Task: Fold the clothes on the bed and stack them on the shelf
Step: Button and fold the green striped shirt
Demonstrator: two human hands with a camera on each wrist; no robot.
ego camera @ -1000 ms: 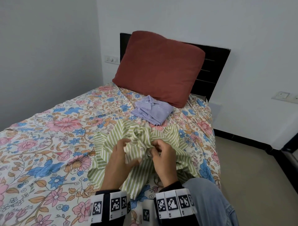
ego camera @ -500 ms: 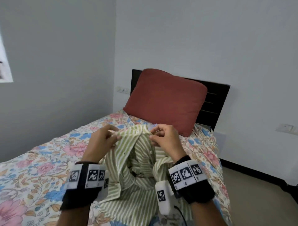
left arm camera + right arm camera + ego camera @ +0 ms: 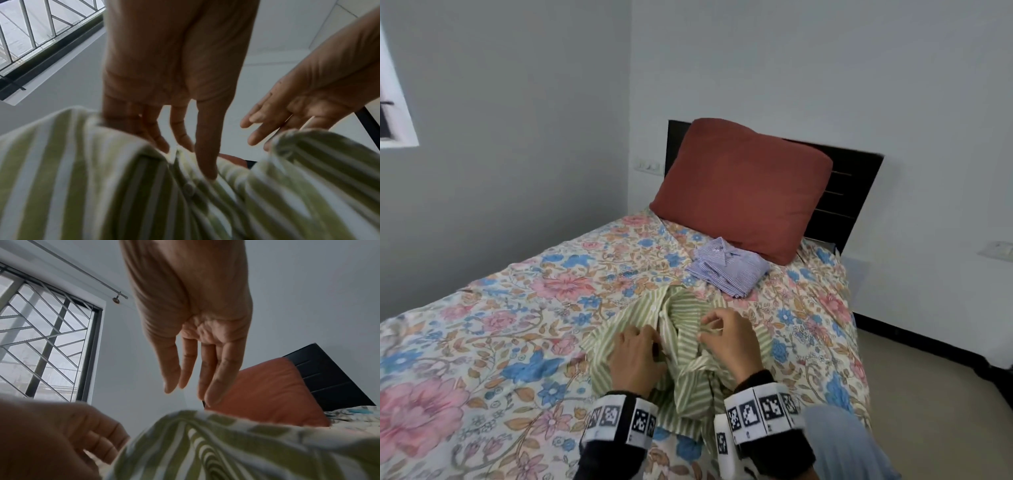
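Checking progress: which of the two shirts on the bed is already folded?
The blue-striped shirt by the red pillow: a compact folded stack. The green-striped shirt lies rumpled.

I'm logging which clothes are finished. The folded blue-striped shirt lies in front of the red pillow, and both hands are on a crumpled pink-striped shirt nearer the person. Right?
One detail is wrong: the crumpled shirt under the left hand and right hand is green-and-white striped, not pink, as the head view shows. The folded blue-striped shirt does lie in front of the red pillow.

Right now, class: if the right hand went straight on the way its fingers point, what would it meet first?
Probably the green striped shirt just ahead of the right hand; beyond it lies the folded blue striped shirt, though depth is unclear.
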